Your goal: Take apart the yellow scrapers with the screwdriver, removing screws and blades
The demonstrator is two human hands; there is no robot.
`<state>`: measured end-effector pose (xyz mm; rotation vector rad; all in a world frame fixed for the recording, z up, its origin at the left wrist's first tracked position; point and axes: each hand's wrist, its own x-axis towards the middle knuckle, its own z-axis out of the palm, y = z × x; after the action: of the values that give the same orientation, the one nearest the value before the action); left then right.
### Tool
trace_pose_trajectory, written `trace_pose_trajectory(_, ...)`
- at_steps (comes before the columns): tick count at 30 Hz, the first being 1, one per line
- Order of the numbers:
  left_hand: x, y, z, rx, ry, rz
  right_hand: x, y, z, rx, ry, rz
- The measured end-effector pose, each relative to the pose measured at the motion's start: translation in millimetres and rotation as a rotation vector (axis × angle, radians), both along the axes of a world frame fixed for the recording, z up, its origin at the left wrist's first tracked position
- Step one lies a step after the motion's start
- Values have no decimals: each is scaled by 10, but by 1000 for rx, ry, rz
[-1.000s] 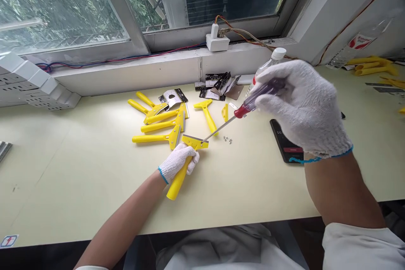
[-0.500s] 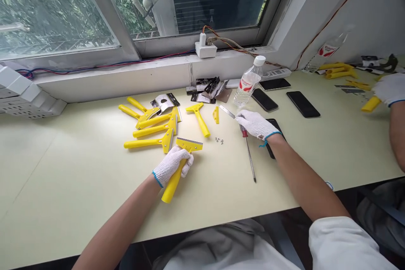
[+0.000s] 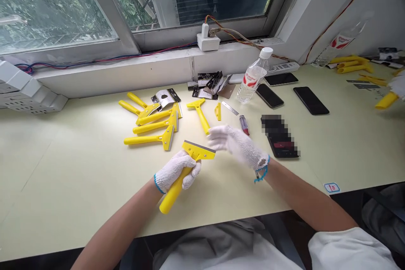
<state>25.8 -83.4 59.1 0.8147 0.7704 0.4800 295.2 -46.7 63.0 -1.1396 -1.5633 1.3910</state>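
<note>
My left hand (image 3: 180, 169), in a white knit glove, is wrapped round the handle of a yellow scraper (image 3: 171, 196) with its blade end pointing away from me. My right hand (image 3: 238, 145), gloved too and slightly blurred, is just right of that scraper's head with fingers stretched out and nothing visible in them. Beyond the right fingers are a second yellow scraper (image 3: 202, 119), a small yellow blade cover (image 3: 218, 111) and a loose metal blade (image 3: 230, 108). The screwdriver (image 3: 243, 124) shows only its handle; my right hand hides the shaft.
Several yellow scrapers (image 3: 151, 139) lie at the left. Behind them is black-and-white packaging (image 3: 165, 98). A water bottle (image 3: 251, 78) stands at the back, near dark phones (image 3: 311, 100). At far right, a co-worker's gloved hand (image 3: 399, 84) is by a yellow handle.
My right hand has left the metal blade, which lies on the table, and moved left and towards me beside the held scraper. The left hand has raised and turned that scraper slightly.
</note>
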Motion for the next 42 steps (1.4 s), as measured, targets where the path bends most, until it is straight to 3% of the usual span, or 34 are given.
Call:
trace_pose_trajectory(4,22,-29,27,33,17,-1,-349,-178,-118,-654,655,84)
trace_pose_trajectory(7,40,-26,47,63,48,-36,-424,-238,-195,-896,797,60)
trace_pose_trajectory(11,54,-13,64,69,51,-87,-435,-268,-283,-944,839,85)
trace_pose_trajectory(17,40,-17,-7,41,43,-10,-434,-260,-304,-905,778,11)
trace_pose_trajectory(20,34,-10,-50,32,46,60,-317,-165,-258,-776,703,-78)
trace_pose_trajectory(25,64,-12,-89,49,65,107,8,116,-214,-403,585,-207)
trace_pose_trajectory(29,84,-26,-114,82,107,116,189,283,-364,-50,106,-255)
trace_pose_trajectory(33,82,-14,-104,104,125,78,221,332,-560,420,-354,-167)
trace_pose_trajectory(35,82,-5,-94,106,136,66,200,332,-614,571,-484,-107)
trace_pose_trajectory(42,101,1,-86,93,139,90,146,315,-697,614,-537,22)
